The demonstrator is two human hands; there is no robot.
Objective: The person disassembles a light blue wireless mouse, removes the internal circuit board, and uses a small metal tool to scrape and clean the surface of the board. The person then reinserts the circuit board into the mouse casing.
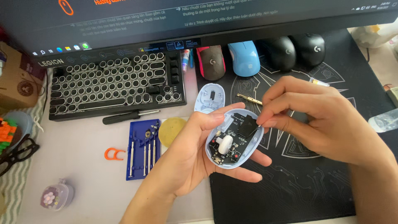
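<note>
**Opened mouse held over the desk mat**

Seen from the head camera, the left hand (195, 153) cups the pale blue mouse base (234, 139) from below, fingers curled up around its sides and closed on it, so the bared circuit board (238, 135) and white scroll wheel (225, 144) face up. The base hangs in the air above the left edge of the black desk mat (302, 182), not resting on it.

The right hand (319, 120) comes in from the right with thumb and forefinger pinched together at the upper right rim of the base; something thin sits between them, too small to tell what.

The mouse's pale blue top shell (210, 98) lies just behind the base, at the mat's left edge. A thin brass-coloured tool (249, 98) lies on the mat beside it. Along the mat's far edge stand four mice (259, 56) in a row under the monitor (199, 20). Left of the mat, on the desk, sit a round-keyed keyboard (116, 83), a black screwdriver (128, 117), a blue bit case (143, 149), a yellow disc (172, 130) and an orange clip (114, 154).
</note>
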